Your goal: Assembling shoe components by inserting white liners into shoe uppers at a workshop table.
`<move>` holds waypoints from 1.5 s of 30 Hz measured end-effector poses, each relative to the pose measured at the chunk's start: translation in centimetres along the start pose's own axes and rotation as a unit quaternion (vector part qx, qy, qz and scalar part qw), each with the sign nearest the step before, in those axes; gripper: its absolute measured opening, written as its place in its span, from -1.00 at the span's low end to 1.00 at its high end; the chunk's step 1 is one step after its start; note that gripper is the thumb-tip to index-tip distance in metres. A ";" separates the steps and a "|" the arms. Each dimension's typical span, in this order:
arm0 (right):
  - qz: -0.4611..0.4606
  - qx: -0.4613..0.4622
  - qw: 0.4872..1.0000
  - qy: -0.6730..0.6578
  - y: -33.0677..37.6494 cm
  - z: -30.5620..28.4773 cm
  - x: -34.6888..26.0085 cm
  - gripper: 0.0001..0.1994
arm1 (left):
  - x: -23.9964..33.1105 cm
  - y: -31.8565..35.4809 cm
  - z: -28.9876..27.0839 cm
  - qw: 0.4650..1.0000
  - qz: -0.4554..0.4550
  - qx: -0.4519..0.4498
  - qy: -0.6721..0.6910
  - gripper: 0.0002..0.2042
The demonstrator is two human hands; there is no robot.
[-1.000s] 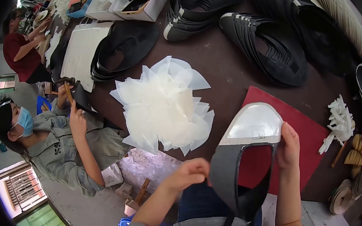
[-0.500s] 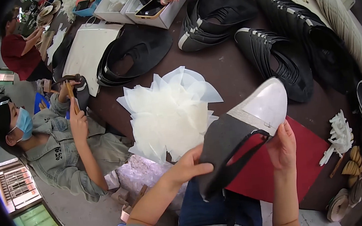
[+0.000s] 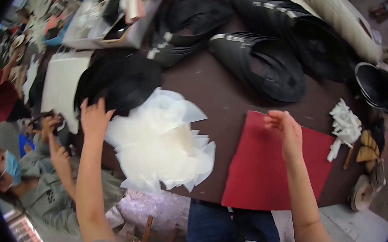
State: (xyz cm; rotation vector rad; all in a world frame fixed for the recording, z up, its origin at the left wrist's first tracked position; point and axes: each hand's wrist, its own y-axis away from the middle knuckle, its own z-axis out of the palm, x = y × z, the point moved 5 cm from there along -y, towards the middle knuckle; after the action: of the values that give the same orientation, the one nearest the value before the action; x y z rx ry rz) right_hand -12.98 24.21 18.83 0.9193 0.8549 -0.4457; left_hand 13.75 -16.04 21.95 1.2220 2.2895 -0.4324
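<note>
My left hand [image 3: 93,119] reaches to the near edge of a pile of black shoe uppers [image 3: 125,78] at the left of the table. Its fingers are spread and appear to touch the pile; I see nothing gripped between them. Over a red sheet [image 3: 260,170] hovers my right hand [image 3: 287,132], fingers loosely bent and empty. Between my arms lies a fanned heap of thin white translucent pieces [image 3: 154,144]. The upper with the white toe no longer shows as a separate piece; the pile looks dark and blurred.
More stacked black uppers [image 3: 264,68] stand across the table. White boxes [image 3: 124,38] of supplies sit at the back left, near a cream board [image 3: 64,78]. At the right are a bundle of white strips [image 3: 344,124] and yellowish gloves [image 3: 367,150]. A masked co-worker [image 3: 45,193] works close on my left.
Both hands have let go of the white-toed shoe upper. My left hand has moved far left to the black pile, while my right stays over the red sheet. The view has shifted.
</note>
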 end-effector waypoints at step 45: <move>-0.215 -0.200 0.777 0.556 1.9 20.1 9.9 -0.73 | 14.9 11.5 -7.3 0.802 -0.261 -0.033 0.536 -0.58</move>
State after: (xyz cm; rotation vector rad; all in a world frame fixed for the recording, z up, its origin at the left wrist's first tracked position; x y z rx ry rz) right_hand 3.18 8.58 18.35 0.5071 2.1907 -0.0339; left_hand 14.36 3.97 19.01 0.8361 3.5913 0.2895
